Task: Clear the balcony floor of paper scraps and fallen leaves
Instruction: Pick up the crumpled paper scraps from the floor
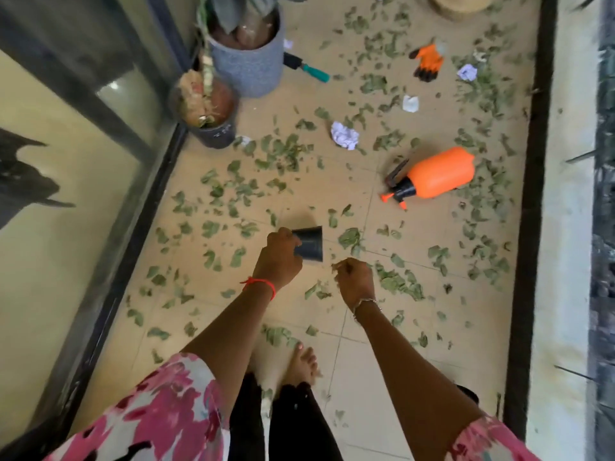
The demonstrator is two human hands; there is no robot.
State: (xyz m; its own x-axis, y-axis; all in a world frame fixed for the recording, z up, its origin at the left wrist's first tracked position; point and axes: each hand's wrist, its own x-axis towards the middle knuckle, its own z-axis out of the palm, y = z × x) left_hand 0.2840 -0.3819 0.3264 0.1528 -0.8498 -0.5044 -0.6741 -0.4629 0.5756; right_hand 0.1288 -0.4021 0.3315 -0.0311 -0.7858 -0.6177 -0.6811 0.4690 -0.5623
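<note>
Picking leaves off the balcony floor (332, 188)
The left hand (279, 257) grips a small black pot (309, 242); the right hand (354, 281) pinches leaf bits (335, 266). Leaves (397, 281) and crumpled paper scraps (344, 134) lie all round: light, crumbly, probably best taken in loose pinches.

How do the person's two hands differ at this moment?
The left hand grips a small black pot; the right hand seems to pinch only leaf bits. The left hand's wrist bears a red thread; the right hand's wrist, a metal bracelet. Both hands are curled, above the leaf-strewn floor.
</note>
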